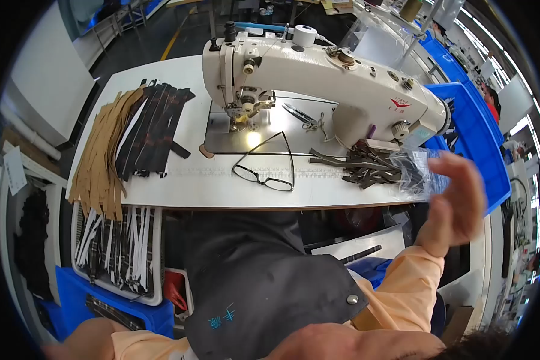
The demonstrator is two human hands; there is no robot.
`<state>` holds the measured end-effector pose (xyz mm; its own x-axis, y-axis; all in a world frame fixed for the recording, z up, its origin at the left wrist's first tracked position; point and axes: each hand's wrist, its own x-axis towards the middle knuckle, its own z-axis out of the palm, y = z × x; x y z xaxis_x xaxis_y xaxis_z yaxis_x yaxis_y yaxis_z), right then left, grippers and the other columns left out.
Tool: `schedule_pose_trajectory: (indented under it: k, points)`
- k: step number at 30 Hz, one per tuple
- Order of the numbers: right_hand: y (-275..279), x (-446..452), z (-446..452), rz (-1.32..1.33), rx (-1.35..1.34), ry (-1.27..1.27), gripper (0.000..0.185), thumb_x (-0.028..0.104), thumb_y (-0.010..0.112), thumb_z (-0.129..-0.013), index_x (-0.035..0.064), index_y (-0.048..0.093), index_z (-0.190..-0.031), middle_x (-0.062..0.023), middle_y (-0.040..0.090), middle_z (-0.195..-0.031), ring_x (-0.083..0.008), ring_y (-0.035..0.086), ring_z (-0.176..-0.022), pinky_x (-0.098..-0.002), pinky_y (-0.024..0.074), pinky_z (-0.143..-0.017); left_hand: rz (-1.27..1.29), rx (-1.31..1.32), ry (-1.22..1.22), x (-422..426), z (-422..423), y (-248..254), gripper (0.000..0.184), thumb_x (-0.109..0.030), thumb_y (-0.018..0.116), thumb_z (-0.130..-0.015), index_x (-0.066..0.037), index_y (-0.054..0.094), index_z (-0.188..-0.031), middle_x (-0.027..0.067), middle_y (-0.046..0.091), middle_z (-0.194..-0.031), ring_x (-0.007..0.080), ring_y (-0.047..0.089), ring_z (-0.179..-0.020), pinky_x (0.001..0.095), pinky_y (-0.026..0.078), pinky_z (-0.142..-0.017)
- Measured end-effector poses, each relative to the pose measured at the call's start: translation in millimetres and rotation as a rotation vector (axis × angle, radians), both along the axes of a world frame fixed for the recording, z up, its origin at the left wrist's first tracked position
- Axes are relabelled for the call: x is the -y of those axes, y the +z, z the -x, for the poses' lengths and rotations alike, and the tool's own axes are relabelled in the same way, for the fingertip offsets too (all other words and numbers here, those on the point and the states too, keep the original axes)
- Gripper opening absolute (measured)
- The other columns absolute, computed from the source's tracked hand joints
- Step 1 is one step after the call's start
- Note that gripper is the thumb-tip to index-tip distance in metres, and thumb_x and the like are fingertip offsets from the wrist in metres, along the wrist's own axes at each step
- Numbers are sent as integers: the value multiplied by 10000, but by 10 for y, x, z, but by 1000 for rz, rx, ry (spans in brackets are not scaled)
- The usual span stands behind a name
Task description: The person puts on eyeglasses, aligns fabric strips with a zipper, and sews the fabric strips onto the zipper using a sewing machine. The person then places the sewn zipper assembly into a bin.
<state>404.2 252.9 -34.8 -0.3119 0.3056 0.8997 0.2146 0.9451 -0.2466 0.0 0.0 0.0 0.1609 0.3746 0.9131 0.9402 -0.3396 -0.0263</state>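
Note:
My right hand [459, 195] is raised at the right end of the sewing table, somewhat blurred. Its fingers are curved, the thumb stands apart from them, and nothing shows in its grip. Nearest to it lies a clear plastic bag [417, 174] beside a bundle of dark strips [369, 168]. Of my left arm only a bare part [87, 341] shows at the bottom left; the hand itself is out of view. Black-framed glasses [264, 177] rest on the table below the sewing machine [300, 66].
Brown strips [105, 150] and dark strips [156, 129] lie at the table's left. Scissors-like tools [303, 118] lie on the machine bed. A white basket [159, 288] of strips stands below left. Blue bins [486, 138] line the right side. A dark apron [264, 288] covers my lap.

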Motion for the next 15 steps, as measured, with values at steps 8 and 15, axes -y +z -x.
schedule_pose_trajectory:
  k: [8,15]
  points:
    - [-1709,-346,392,1160,51,-246,149,116,638,-863,-33,652,-862,-37,631,-660,-72,554,-580,-229,443,-531,927,658,-480,-2434,76,-1258,301,6,637,-807,4,633,-1109,100,670,-941,136,639,-809,257,494,-779]
    - [-1764,-554,704,1169,464,-514,478,420,631,-841,-7,626,-624,-109,543,-496,-217,534,-463,-347,419,-488,1199,274,-491,-3526,-348,-2217,271,-284,660,-816,-14,647,-802,155,657,-708,285,645,-655,379,484,-605]
